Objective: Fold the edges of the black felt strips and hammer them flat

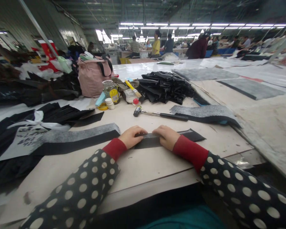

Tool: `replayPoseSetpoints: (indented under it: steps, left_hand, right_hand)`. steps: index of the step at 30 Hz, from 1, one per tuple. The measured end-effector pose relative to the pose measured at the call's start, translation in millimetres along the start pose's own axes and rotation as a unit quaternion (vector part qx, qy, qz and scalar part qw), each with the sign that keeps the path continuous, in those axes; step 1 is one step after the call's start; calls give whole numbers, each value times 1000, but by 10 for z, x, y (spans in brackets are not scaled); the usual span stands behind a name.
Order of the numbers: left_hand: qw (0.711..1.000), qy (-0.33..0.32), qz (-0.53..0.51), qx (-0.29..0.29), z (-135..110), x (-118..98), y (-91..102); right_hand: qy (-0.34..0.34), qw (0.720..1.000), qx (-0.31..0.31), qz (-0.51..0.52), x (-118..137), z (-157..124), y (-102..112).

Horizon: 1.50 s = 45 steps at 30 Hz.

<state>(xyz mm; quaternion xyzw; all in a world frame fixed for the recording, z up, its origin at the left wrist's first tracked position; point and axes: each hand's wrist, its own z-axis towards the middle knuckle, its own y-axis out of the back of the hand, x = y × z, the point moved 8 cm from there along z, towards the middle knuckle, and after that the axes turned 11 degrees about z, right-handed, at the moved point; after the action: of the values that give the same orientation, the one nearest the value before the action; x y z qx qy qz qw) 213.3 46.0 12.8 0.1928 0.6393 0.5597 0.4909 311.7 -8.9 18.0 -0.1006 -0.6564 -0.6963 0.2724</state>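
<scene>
A dark fabric strip (148,142) lies flat on the board, its right end (193,135) showing past my right hand. My left hand (132,136) is closed at the strip's left end, thumb and fingers pinching its upper edge. A short way to the right, my right hand (167,136) bends its fingers down on the same edge, closed on it. Both fingertips partly hide the edge. Beyond the hands rests a hammer (154,114) with a black handle. To the left is a grey-and-black strip (81,138), its left end by a handwritten paper tag (21,143).
Behind the hammer sit a glass jar (108,89), a small white bottle (109,103), a yellow brush (132,88) and a pile of black pieces (164,86). A pink bag (92,74) stands at the back left. Another grey-and-black strip (207,113) lies right. People work in the background.
</scene>
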Motion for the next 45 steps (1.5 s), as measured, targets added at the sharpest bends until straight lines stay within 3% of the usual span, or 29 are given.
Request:
replayPoseSetpoints:
  steps: [5, 13, 20, 25, 31, 38, 42, 45]
  left_hand:
    - [1000, -28, 13, -2, 19, -60, 2]
    - [984, -118, 134, 15, -40, -203, 23]
    - [938, -106, 326, 39, -51, -439, -19]
    - [928, -97, 360, 32, -53, -480, -76]
    - [943, -77, 323, 20, -90, -413, -44]
    - [987, -9, 157, -26, -103, -161, 62]
    - [998, 47, 39, -3, -116, 19, 32]
    - [995, 79, -59, 14, -126, 83, -4]
  right_hand:
    - [37, 999, 6, 15, 73, 27, -12]
    - [46, 990, 47, -124, 184, 1, -127]
    - [43, 980, 24, -193, 243, -17, -176]
    - [34, 980, 24, -196, 217, -11, -169]
    - [13, 984, 21, -178, 121, -124, -33]
    - [11, 994, 7, -107, -185, -407, 246]
    - [-4, 992, 60, -114, -236, -472, 286]
    - [-31, 986, 134, -89, -208, -538, 273]
